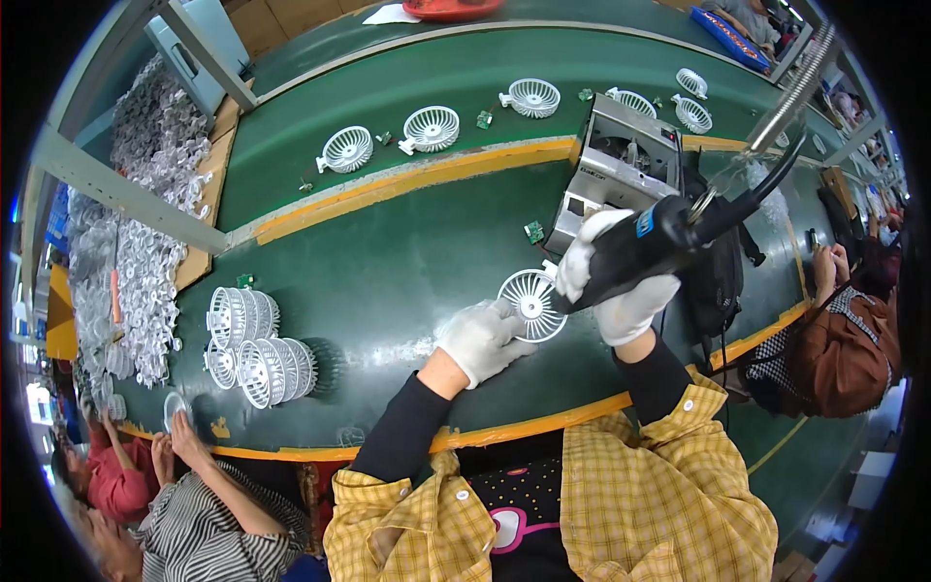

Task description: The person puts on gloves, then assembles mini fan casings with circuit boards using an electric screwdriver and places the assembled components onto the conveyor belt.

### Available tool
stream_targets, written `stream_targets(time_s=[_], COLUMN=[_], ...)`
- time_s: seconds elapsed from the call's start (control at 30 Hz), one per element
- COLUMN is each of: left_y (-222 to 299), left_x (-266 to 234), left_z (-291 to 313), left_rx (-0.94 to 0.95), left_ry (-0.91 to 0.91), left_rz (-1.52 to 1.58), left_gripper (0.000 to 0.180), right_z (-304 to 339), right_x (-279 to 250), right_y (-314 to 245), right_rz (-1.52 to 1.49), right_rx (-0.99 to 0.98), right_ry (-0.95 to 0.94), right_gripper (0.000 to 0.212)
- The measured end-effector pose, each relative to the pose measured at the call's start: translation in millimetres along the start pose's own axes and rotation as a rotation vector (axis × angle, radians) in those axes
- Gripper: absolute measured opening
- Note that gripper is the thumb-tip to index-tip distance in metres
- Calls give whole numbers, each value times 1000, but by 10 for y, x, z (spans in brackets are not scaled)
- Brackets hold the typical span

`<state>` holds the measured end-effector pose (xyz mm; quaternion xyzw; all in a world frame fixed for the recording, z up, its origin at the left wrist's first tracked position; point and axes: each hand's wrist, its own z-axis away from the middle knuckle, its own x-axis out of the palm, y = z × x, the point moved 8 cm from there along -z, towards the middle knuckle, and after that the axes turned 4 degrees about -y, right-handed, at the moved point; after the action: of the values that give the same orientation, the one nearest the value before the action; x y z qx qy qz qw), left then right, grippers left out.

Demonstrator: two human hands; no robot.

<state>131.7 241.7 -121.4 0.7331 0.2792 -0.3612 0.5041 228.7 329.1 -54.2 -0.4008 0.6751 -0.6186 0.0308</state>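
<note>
Left grip [482, 341] clamped on rim of white fan cover [531, 305]; my right grip [635, 307] wrapped round black power driver [630, 254], my palm partly hidden, driver's tip unclear.

Yellow checked sleeves [669, 490], white-gloved hands [478, 343]

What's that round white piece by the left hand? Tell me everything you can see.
The round white piece looks like plastic: thin ribs spread from a small hub to an outer ring, with a tab at its upper right. It appears to lie on the green table. The white-gloved left grip touches its lower left edge; the black tool overlaps its right side, contact unclear.
</note>
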Motion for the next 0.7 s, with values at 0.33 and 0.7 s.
stream_targets(time_s=[0.33, 0.7], left_y=[-60, 107], left_x=[97, -1], left_z=[15, 22], left_rx=[0, -21], left_ry=[-41, 30], left_rz=[26, 42], left_gripper=[25, 33], right_z=[106, -73], right_x=[132, -27], right_y=[327, 21], right_rz=[54, -135], right_rx=[99, 16], right_ry=[-168, -98], right_gripper=[70, 95])
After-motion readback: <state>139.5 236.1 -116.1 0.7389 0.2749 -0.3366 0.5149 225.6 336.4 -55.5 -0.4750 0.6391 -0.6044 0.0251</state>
